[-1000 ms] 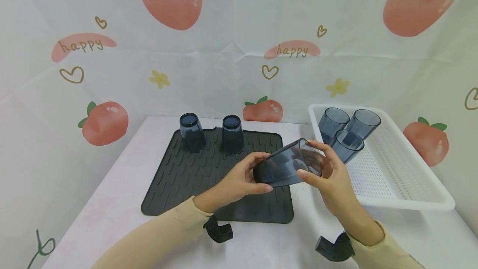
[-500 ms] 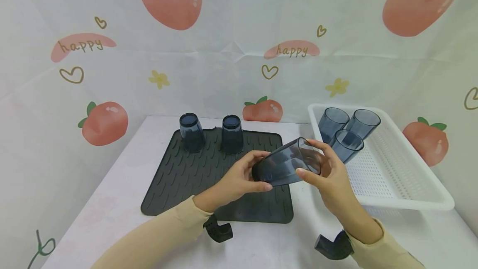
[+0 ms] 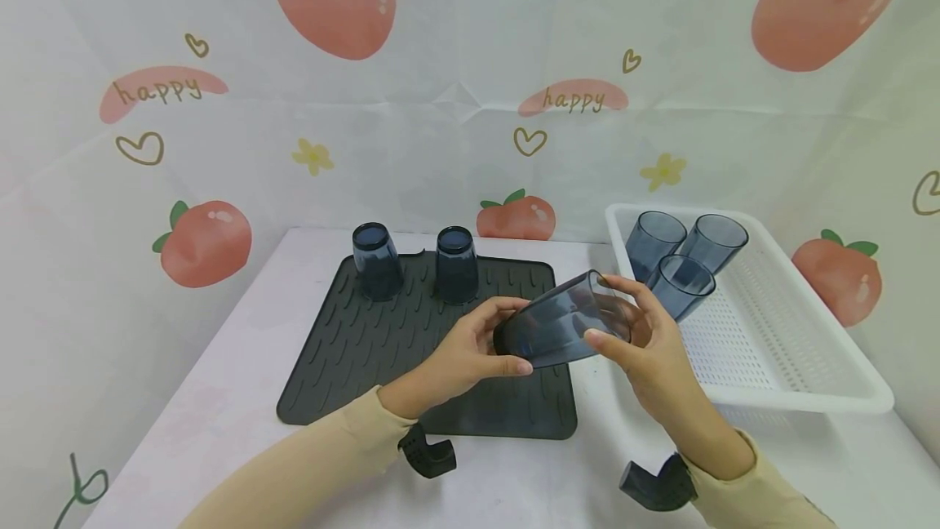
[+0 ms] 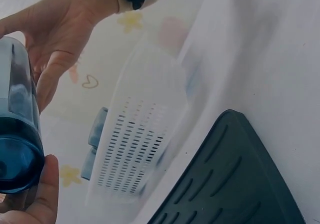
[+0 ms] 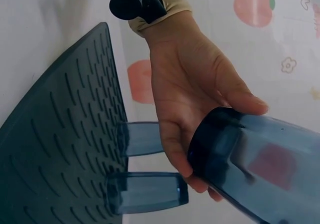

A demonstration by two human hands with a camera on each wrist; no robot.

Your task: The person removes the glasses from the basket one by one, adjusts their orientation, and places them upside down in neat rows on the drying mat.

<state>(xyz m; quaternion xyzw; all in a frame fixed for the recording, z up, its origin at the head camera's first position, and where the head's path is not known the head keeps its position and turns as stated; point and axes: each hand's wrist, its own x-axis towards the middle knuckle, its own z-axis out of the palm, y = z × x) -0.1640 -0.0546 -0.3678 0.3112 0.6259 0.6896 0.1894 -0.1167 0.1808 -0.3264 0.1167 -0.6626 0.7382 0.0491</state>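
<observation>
A clear blue-grey drinking glass [image 3: 554, 323] is held tilted between both hands, above the right part of the black drying mat [image 3: 352, 366]. My left hand [image 3: 470, 353] grips its thick base, thumb below and fingers behind. At the rim end, my right hand [image 3: 649, 349] holds the glass with thumb in front and fingers around the far side. The right wrist view shows the left hand [image 5: 192, 79] at the dark base of the glass [image 5: 280, 159]. In the left wrist view, the right hand [image 4: 60, 34] lies along the upper part of the glass [image 4: 17, 109].
Two upside-down glasses, one at the left [image 3: 378, 261] and another glass [image 3: 457, 265] beside it, stand on the mat's back edge. A white perforated basket [image 3: 800, 402] at the right holds three upright, leaning glasses [image 3: 683, 284]. A printed cloth [image 3: 411, 121] hangs behind the table.
Hardly anything differs; both hands keep their hold on the tilted glass, which has shifted only very slightly to the left.
</observation>
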